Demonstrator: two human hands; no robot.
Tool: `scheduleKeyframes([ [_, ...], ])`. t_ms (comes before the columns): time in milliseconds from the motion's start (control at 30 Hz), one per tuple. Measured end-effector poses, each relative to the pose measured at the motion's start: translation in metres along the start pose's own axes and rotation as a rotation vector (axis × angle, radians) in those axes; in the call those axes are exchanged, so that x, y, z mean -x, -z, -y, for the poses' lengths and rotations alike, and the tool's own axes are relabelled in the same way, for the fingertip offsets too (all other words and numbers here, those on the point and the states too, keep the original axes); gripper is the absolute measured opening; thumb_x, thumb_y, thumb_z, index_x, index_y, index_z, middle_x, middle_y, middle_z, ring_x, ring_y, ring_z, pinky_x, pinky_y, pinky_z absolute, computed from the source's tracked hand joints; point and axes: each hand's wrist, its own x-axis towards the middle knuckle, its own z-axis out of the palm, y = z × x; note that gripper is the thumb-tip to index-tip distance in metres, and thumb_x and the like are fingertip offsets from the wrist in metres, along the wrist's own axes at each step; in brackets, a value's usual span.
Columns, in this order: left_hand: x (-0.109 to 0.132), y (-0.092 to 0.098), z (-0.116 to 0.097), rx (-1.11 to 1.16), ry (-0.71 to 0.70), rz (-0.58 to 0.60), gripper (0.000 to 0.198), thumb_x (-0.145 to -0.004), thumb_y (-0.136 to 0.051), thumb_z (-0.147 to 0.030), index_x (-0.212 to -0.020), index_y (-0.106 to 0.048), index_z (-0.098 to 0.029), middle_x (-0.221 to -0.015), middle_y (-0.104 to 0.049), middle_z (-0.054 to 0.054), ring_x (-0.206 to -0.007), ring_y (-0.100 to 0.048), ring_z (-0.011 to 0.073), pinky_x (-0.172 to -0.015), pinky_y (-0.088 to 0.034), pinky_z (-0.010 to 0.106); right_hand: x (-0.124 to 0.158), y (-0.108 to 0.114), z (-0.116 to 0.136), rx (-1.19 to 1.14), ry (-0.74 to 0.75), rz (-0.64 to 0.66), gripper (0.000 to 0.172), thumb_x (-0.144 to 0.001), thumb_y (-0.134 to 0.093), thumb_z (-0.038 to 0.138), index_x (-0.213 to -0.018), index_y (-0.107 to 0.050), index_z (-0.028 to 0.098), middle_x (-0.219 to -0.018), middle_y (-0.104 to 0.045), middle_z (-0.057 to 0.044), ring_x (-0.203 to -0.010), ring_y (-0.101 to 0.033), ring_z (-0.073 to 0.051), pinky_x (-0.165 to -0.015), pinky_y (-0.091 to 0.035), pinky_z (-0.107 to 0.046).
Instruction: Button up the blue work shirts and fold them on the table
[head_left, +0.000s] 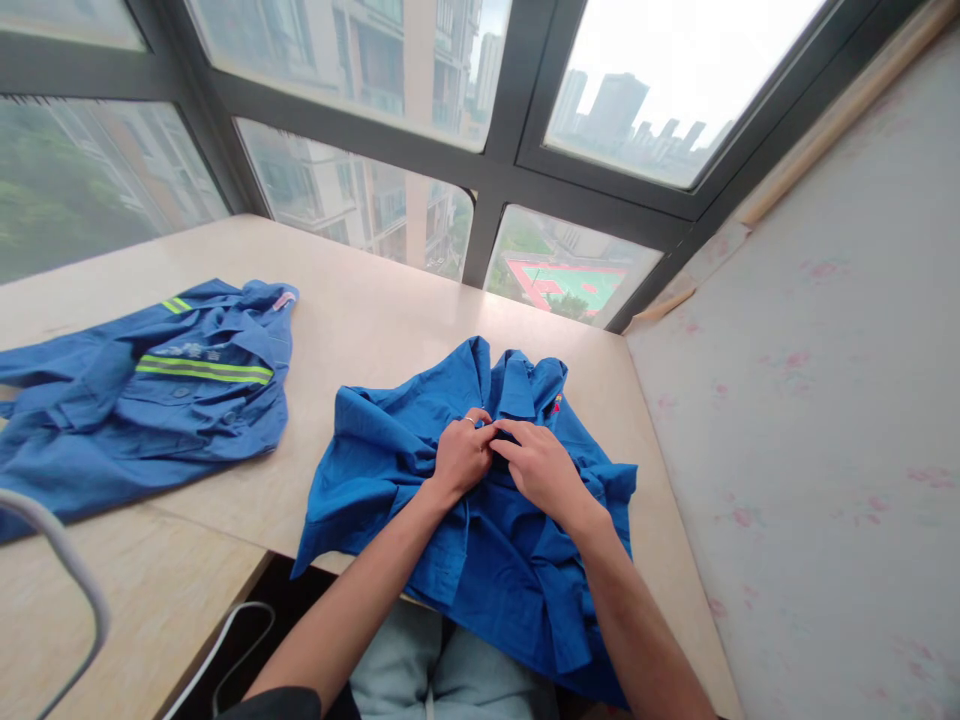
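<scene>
A bright blue work jacket (517, 560) lies spread and rumpled before me, its collar (517, 385) toward the window and its lower part hanging over the table's near edge. My left hand (463, 455) is closed on the cloth just below the collar, a ring on one finger. Beside it, my right hand (541, 468) pinches the fabric at the front, its fingertips meeting the left ones. Whatever small part lies between the fingertips is hidden. A small red badge (557, 404) shows near the collar on the right.
A second blue jacket (202, 400) with yellow-green reflective strips lies on the pale tabletop (337, 310) at left. A grey cable (82, 585) curves at the lower left. Windows (405, 200) stand behind; a flower-patterned wall (810, 430) bounds the right.
</scene>
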Motion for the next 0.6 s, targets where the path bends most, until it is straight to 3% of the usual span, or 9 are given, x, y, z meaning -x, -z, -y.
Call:
scheduleKeyframes([
  [133,0.000,-0.002,0.003,0.069,-0.010,-0.041,0.028,-0.087,-0.050,-0.014,-0.089,-0.076,-0.026,-0.113,-0.068,0.001,-0.077,-0.063,0.0151,-0.073,-0.046,0.029,-0.008,-0.006,-0.011,0.028,-0.113,0.058,0.029,-0.088,-0.052,0.009,-0.103,-0.073,0.021,-0.124,-0.066,-0.009,-0.107,-0.063,-0.025,-0.089,-0.050,-0.037],
  [267,-0.001,-0.004,0.004,0.107,0.002,-0.073,0.030,-0.089,-0.052,-0.017,-0.101,-0.076,-0.030,-0.107,-0.070,0.001,-0.077,-0.064,0.0148,-0.073,-0.047,0.028,-0.004,-0.014,-0.024,0.002,-0.294,0.067,0.027,-0.092,-0.051,0.015,-0.104,-0.074,0.023,-0.108,-0.071,-0.008,-0.095,-0.066,-0.022,-0.083,-0.050,-0.032],
  [400,-0.001,-0.004,0.003,0.122,0.012,-0.071,0.032,-0.089,-0.054,-0.018,-0.110,-0.074,-0.031,-0.104,-0.071,0.001,-0.082,-0.065,0.0157,-0.075,-0.048,0.028,0.002,-0.023,-0.028,-0.082,-0.458,-0.026,0.025,-0.096,-0.051,0.024,-0.106,-0.073,0.022,-0.094,-0.073,-0.007,-0.090,-0.067,-0.022,-0.079,-0.050,-0.031],
  [533,-0.002,-0.003,0.002,0.129,0.022,-0.057,0.028,-0.089,-0.057,-0.021,-0.110,-0.074,-0.026,-0.100,-0.072,0.003,-0.086,-0.066,0.0175,-0.077,-0.048,0.029,0.004,-0.027,-0.027,-0.092,-0.385,-0.141,0.029,-0.093,-0.058,0.042,-0.107,-0.072,0.020,-0.102,-0.071,-0.010,-0.096,-0.065,-0.026,-0.083,-0.049,-0.036],
  [600,-0.002,-0.003,0.001,0.137,0.023,-0.052,0.024,-0.089,-0.058,-0.022,-0.106,-0.075,-0.025,-0.099,-0.072,0.003,-0.086,-0.066,0.0181,-0.078,-0.047,0.030,0.004,-0.030,-0.026,-0.066,-0.305,-0.160,0.029,-0.090,-0.063,0.042,-0.108,-0.072,0.021,-0.110,-0.069,-0.012,-0.102,-0.062,-0.028,-0.085,-0.048,-0.039],
])
